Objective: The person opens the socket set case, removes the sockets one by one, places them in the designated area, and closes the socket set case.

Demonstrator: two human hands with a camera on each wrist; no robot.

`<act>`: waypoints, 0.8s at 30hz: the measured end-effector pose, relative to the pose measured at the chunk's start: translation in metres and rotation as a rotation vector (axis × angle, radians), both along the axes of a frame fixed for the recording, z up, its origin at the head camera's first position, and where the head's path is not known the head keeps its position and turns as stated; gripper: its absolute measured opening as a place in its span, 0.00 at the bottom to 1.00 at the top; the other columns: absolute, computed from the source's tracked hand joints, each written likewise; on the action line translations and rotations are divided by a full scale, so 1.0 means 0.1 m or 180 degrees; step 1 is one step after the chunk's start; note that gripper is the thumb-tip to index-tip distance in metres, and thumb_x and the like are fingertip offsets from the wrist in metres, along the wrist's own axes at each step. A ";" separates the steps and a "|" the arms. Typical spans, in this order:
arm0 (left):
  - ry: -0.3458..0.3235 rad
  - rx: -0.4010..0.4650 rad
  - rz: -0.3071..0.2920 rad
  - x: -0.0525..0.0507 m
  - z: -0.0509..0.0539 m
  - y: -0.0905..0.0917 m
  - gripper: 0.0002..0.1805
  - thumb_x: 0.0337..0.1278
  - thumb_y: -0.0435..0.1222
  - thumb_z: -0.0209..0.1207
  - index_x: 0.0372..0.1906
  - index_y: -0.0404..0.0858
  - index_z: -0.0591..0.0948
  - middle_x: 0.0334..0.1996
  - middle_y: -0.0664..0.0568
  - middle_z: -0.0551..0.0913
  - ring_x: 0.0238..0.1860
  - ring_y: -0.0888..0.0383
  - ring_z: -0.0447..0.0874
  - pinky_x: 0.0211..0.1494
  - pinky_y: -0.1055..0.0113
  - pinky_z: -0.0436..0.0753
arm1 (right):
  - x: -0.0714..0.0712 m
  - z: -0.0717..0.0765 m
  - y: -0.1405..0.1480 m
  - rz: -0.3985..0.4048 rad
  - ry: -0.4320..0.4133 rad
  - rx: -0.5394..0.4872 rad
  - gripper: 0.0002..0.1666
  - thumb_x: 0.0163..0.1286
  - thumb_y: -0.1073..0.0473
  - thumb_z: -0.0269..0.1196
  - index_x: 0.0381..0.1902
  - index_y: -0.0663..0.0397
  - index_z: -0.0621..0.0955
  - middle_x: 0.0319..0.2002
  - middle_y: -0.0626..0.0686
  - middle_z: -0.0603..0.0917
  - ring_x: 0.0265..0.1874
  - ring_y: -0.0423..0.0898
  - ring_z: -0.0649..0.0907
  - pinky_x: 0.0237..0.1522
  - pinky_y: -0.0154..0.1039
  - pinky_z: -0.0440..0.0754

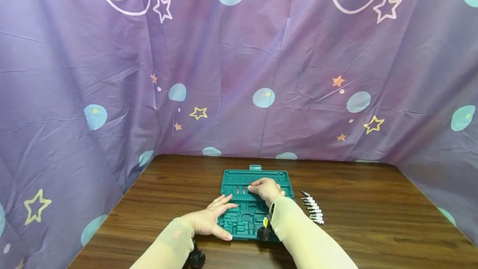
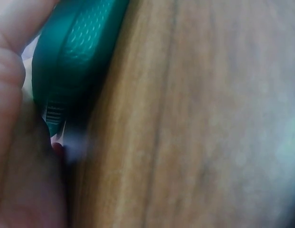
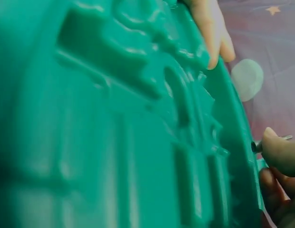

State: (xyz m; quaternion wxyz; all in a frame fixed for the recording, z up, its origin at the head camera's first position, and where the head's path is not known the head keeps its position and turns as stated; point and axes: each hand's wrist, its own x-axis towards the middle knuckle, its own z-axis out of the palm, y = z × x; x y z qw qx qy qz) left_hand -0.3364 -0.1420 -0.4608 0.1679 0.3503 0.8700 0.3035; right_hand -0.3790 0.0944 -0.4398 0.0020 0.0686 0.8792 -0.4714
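Observation:
A green plastic tool case [image 1: 247, 238] lies unfolded on the table, its tray toward me and its lid behind. My right hand [image 1: 266, 189] is over the lid, pinching a small metal screwdriver bit [image 3: 257, 146] between thumb and fingers. Two small bits [image 1: 240, 190] sit in the lid, left of that hand. Fingers spread, my left hand [image 1: 209, 221] rests at the case's left side, thumb near its front corner. The left wrist view shows the case's textured outer corner [image 2: 85, 42] beside that hand. Part of the tray is hidden by my right forearm.
Right of the case, several silvery bits or sockets [image 1: 313, 209] lie in a slanting row on the brown wooden table [image 1: 373, 206]. A purple patterned cloth [image 1: 239, 61] hangs behind the table and along both sides. The case's latch [image 1: 255, 167] points to the back.

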 end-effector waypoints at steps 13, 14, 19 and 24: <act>0.0021 0.0004 -0.0007 0.01 -0.01 0.01 0.48 0.44 0.52 0.70 0.73 0.49 0.61 0.77 0.51 0.44 0.76 0.47 0.33 0.69 0.37 0.47 | 0.17 0.12 0.45 0.0646 0.0274 -0.0205 0.07 0.60 0.62 0.68 0.31 0.60 0.82 0.36 0.52 0.82 0.37 0.46 0.78 0.42 0.45 0.75; 0.0034 0.0013 -0.0013 0.00 -0.01 0.01 0.49 0.44 0.52 0.70 0.73 0.49 0.61 0.77 0.51 0.44 0.76 0.47 0.33 0.69 0.37 0.47 | 0.18 0.13 0.50 0.0666 0.0278 -0.0157 0.07 0.61 0.62 0.68 0.32 0.60 0.82 0.36 0.51 0.82 0.37 0.46 0.78 0.41 0.44 0.75; 0.0085 0.0016 -0.0017 0.00 -0.01 0.00 0.49 0.44 0.51 0.71 0.73 0.48 0.62 0.77 0.51 0.45 0.76 0.47 0.34 0.70 0.38 0.47 | 0.27 0.16 0.72 0.0799 0.0362 0.0031 0.07 0.60 0.62 0.68 0.32 0.60 0.82 0.33 0.50 0.83 0.35 0.43 0.77 0.40 0.41 0.74; 0.0063 0.0024 -0.0012 0.00 0.01 0.00 0.48 0.44 0.51 0.71 0.73 0.48 0.62 0.77 0.51 0.44 0.76 0.47 0.34 0.70 0.38 0.47 | 0.34 0.18 0.93 0.0948 0.0490 0.0188 0.06 0.59 0.62 0.69 0.31 0.59 0.83 0.32 0.49 0.83 0.33 0.43 0.77 0.39 0.40 0.74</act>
